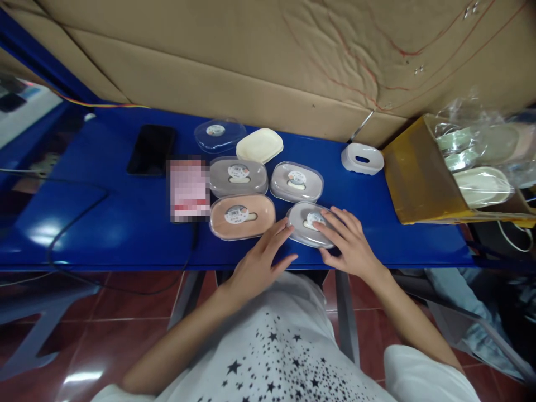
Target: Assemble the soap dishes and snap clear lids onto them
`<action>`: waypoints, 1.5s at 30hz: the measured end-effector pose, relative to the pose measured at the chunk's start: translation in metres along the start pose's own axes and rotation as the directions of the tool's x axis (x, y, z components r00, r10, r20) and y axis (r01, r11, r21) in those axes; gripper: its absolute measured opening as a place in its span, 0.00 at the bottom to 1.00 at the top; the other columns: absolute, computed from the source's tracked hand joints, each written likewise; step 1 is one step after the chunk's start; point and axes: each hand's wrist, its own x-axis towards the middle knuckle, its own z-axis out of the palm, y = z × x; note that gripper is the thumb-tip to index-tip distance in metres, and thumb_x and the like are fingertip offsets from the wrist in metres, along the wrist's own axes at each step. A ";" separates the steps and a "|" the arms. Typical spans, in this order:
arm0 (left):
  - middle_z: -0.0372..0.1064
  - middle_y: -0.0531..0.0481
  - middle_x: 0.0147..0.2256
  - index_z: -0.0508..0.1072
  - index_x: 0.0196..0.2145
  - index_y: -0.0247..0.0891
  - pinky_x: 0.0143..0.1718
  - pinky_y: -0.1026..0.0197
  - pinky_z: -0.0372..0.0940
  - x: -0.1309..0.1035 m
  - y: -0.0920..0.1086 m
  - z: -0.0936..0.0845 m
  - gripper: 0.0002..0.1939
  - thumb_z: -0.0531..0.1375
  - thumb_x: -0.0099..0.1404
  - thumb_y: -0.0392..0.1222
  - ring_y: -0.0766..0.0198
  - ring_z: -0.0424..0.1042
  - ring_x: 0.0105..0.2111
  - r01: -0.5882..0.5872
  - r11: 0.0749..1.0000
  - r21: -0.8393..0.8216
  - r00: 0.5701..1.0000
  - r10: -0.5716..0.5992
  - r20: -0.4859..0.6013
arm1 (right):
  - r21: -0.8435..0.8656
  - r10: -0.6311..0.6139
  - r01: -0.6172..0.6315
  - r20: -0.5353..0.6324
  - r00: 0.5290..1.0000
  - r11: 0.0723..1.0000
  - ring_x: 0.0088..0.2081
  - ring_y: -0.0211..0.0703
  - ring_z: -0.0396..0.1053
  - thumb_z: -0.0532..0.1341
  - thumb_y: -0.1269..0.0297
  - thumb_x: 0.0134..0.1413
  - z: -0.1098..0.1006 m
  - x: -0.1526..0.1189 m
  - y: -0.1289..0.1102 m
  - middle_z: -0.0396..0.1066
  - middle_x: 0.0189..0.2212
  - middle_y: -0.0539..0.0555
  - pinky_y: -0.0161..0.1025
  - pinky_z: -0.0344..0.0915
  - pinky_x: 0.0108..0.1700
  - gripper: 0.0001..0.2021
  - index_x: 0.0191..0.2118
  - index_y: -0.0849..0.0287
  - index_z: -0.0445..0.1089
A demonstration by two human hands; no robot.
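Note:
A grey oval box [302,228], which looks like a soap box, lies flat near the table's front edge. Its clear lid carries a round label. My right hand [349,243] rests over its right side, fingers spread on the lid and partly covering the label. At its left end, the extended fingertips of my left hand [262,262] touch or nearly touch the rim; the thumb stands apart. Left of it sits a peach oval box [263,226] with a similar lid. Behind them are two more lidded grey boxes, a left one [218,181] and a right one [312,187].
A loose clear lid [230,142] and a cream oval tray [259,145] lie farther back. A white slotted piece [352,162] stands beside an open carton [402,184] of wrapped parts. To the left are a phone [151,148], a blurred pink card [188,190] and a black cable [79,215].

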 end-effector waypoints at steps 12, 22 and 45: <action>0.60 0.36 0.74 0.59 0.76 0.49 0.64 0.41 0.76 -0.001 0.002 0.002 0.31 0.61 0.80 0.38 0.44 0.69 0.70 -0.175 0.940 0.293 0.984 0.176 0.020 | 0.161 -0.003 -0.021 0.148 0.989 0.987 0.82 0.60 0.42 0.54 0.45 0.77 -0.010 0.097 0.042 0.44 0.82 0.54 0.69 0.47 0.79 0.32 0.80 0.44 0.53; 0.49 0.33 0.78 0.55 0.78 0.39 0.71 0.37 0.68 0.014 0.005 0.004 0.36 0.62 0.80 0.48 0.38 0.59 0.76 -0.216 0.933 0.286 0.961 0.152 0.231 | -0.036 0.161 -0.157 0.125 0.979 0.987 0.77 0.69 0.55 0.55 0.32 0.72 -0.021 0.086 0.049 0.60 0.76 0.64 0.76 0.45 0.75 0.38 0.77 0.49 0.60; 0.64 0.32 0.71 0.69 0.66 0.38 0.63 0.46 0.76 0.016 0.018 -0.016 0.19 0.59 0.81 0.40 0.46 0.71 0.69 -0.258 0.916 0.306 0.965 0.229 0.128 | -0.264 0.506 -0.514 -0.105 0.856 0.816 0.65 0.66 0.70 0.51 0.47 0.78 -0.015 0.019 0.125 0.75 0.64 0.67 0.71 0.52 0.71 0.28 0.71 0.57 0.69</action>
